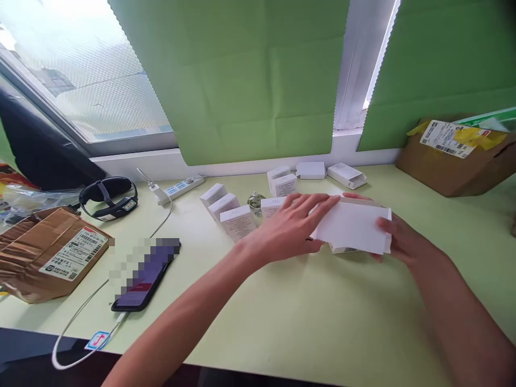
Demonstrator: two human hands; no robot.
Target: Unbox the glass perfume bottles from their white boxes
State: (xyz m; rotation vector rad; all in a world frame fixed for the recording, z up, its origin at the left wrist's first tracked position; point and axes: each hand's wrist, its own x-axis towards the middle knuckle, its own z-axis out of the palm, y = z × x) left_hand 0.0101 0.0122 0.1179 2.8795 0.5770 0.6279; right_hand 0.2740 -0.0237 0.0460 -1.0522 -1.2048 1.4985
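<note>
A white box (349, 226) with a plain, flat upper face is between my two hands, above the table. My right hand (399, 236) grips its right end, thumb on top and the other fingers mostly hidden beneath. At its left end, my left hand (296, 223) has long, nearly straight fingers along the far edge and the thumb near the close edge. Part of another white box with print (341, 249) shows below it. Just beyond my left hand stand a small printed white box (271, 206) and a shiny round metal object (255, 201).
Several white boxes (237, 221) stand left of centre, and others (311, 170) lie near the wall. A phone (141, 285) on a cable, a power strip (185, 185) and a black headset (108, 199) are left. Cardboard boxes flank the table, left (44, 252) and right (451, 172).
</note>
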